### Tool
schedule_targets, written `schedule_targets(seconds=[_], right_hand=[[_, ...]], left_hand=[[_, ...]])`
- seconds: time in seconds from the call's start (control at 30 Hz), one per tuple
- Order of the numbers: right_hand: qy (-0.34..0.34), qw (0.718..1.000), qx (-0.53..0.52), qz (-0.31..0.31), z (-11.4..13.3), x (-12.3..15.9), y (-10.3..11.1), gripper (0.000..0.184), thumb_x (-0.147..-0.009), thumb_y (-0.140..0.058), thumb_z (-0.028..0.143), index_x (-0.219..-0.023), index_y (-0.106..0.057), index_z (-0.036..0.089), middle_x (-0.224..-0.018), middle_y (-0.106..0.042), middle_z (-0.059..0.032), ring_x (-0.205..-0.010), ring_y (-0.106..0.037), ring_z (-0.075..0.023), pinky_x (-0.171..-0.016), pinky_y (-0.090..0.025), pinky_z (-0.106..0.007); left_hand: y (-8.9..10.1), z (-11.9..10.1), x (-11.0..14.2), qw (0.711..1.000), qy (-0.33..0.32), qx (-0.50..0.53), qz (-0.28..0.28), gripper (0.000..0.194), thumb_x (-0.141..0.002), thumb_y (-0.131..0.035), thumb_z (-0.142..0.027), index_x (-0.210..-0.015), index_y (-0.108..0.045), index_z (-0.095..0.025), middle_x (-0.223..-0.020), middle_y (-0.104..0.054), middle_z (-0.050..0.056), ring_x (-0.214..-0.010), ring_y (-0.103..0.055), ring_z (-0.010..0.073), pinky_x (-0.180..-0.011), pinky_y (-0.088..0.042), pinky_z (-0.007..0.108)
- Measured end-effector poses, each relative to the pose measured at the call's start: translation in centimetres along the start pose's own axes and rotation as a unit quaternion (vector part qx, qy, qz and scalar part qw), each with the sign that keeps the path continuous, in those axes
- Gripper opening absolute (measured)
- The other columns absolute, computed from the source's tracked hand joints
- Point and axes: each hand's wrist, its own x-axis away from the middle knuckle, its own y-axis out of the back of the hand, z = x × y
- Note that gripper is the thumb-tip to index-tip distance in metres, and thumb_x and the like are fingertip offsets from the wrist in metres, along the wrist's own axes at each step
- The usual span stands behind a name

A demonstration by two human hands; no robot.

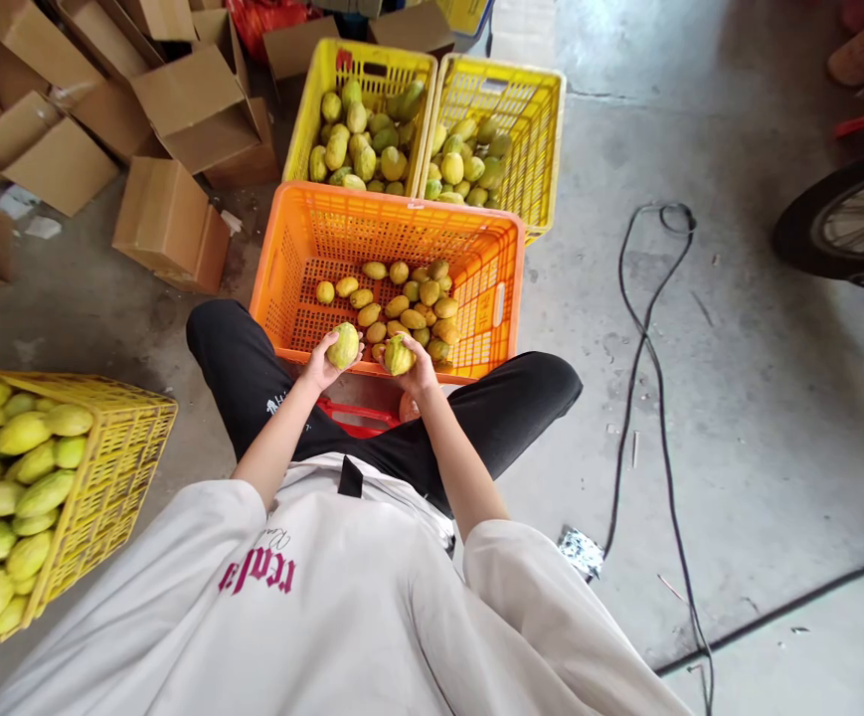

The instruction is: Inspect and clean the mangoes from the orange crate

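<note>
My left hand (pixel 322 364) is closed around a yellow-green papaya (pixel 343 347). Another papaya (pixel 400 355), streaked with darker green, is gripped by my right hand (pixel 421 366). Both hands are side by side over the near rim of an orange crate (pixel 506 288), a short gap between the two fruits. Inside that crate, smaller yellow papayas (pixel 411 319) lie mostly toward the middle and right. Behind it, touching, stand a yellow crate (pixel 298 119) and a second yellow crate (pixel 547 149), each partly filled with greenish-yellow papayas (pixel 357 117).
To my left is a yellow crate (pixel 114 467) heaped with larger green-yellow papayas (pixel 25 467). Cardboard boxes (pixel 170 219) are piled at the upper left. A black cable (pixel 644 338) loops across the concrete floor on the right, near a motorbike wheel (pixel 841 219).
</note>
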Motion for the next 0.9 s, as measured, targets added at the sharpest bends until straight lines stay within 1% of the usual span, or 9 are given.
schedule_targets(seconds=[0.1,0.2,0.3,0.4,0.53,0.63,0.73,0.8,0.9], right_hand=[[-0.011,1.000,-0.025,-0.015,0.3,0.2,-0.1,0.023,-0.079,-0.064,0.034,-0.100,-0.061,0.023,-0.085,-0.074,-0.0014,-0.084,-0.073,-0.0226,-0.079,-0.063,-0.042],[-0.015,0.999,-0.041,-0.025,0.5,0.5,-0.3,0.027,-0.082,-0.053,0.038,-0.101,-0.061,0.021,-0.088,-0.076,-0.0067,-0.090,-0.073,-0.0275,-0.077,-0.063,-0.048],[-0.023,0.998,-0.046,-0.024,0.5,0.4,-0.3,0.029,-0.079,-0.051,0.034,-0.101,-0.061,0.019,-0.089,-0.076,-0.0088,-0.093,-0.073,-0.0300,-0.077,-0.062,-0.052],[-0.028,0.999,-0.036,-0.023,0.3,0.2,-0.3,0.028,-0.077,-0.054,0.031,-0.101,-0.062,0.018,-0.087,-0.075,-0.0083,-0.092,-0.072,-0.0294,-0.078,-0.062,-0.050],[0.000,1.000,-0.002,-0.031,-0.2,0.0,-0.2,0.030,-0.077,-0.063,0.027,-0.107,-0.062,0.022,-0.090,-0.074,-0.0011,-0.088,-0.072,-0.0219,-0.078,-0.063,-0.039],[-0.001,0.999,0.021,-0.028,-0.4,0.1,0.0,0.031,-0.081,-0.064,0.028,-0.112,-0.063,0.025,-0.090,-0.073,0.0018,-0.078,-0.069,-0.0167,-0.069,-0.063,-0.031],[-0.008,1.000,0.018,-0.021,-0.4,0.1,0.2,0.025,-0.083,-0.065,0.028,-0.108,-0.063,0.025,-0.087,-0.071,0.0012,-0.076,-0.068,-0.0166,-0.067,-0.063,-0.032],[-0.003,1.000,0.008,-0.019,-0.5,0.0,0.3,0.024,-0.080,-0.069,0.026,-0.102,-0.061,0.024,-0.087,-0.071,0.0001,-0.082,-0.070,-0.0191,-0.072,-0.065,-0.036],[0.000,1.000,0.014,-0.016,-0.6,-0.1,0.3,0.027,-0.076,-0.073,0.024,-0.098,-0.058,0.024,-0.087,-0.072,-0.0003,-0.086,-0.072,-0.0215,-0.076,-0.065,-0.040]], left_hand=[[-0.1,-0.1,0.0,1.000,0.005,-0.006,-0.016,0.037,-0.093,-0.054,-0.037,-0.124,-0.061,-0.018,-0.099,-0.076,0.008,-0.082,-0.074,0.0195,-0.079,-0.059,0.032],[-0.2,-0.2,0.1,1.000,-0.002,0.009,-0.030,0.044,-0.097,-0.041,-0.048,-0.124,-0.062,-0.019,-0.099,-0.076,0.010,-0.085,-0.075,0.0232,-0.077,-0.060,0.037],[-0.2,-0.3,0.1,0.999,-0.005,0.030,-0.030,0.044,-0.097,-0.035,-0.041,-0.125,-0.061,-0.020,-0.102,-0.076,0.011,-0.098,-0.074,0.0281,-0.083,-0.059,0.044],[-0.1,-0.3,-0.1,0.999,0.001,0.040,-0.031,0.040,-0.094,-0.041,-0.031,-0.127,-0.061,-0.020,-0.105,-0.075,0.010,-0.104,-0.072,0.0288,-0.090,-0.057,0.047],[0.1,0.0,-0.4,0.999,-0.018,0.028,-0.021,0.034,-0.091,-0.048,-0.021,-0.120,-0.064,-0.018,-0.100,-0.075,0.008,-0.099,-0.072,0.0228,-0.094,-0.056,0.038],[0.4,0.3,-0.5,1.000,-0.014,-0.003,-0.005,0.025,-0.090,-0.051,-0.017,-0.109,-0.068,-0.017,-0.088,-0.075,0.005,-0.086,-0.073,0.0171,-0.089,-0.056,0.029],[0.4,0.5,-0.4,1.000,-0.006,-0.025,0.010,0.024,-0.092,-0.050,-0.019,-0.107,-0.069,-0.015,-0.091,-0.075,0.006,-0.083,-0.072,0.0152,-0.087,-0.056,0.026],[0.2,0.4,-0.2,1.000,-0.016,-0.020,0.009,0.029,-0.093,-0.048,-0.020,-0.113,-0.068,-0.016,-0.098,-0.076,0.007,-0.090,-0.072,0.0163,-0.093,-0.055,0.029],[-0.1,0.2,0.1,1.000,-0.025,0.011,-0.004,0.035,-0.095,-0.044,-0.028,-0.122,-0.064,-0.019,-0.100,-0.075,0.006,-0.102,-0.071,0.0207,-0.103,-0.051,0.041]])
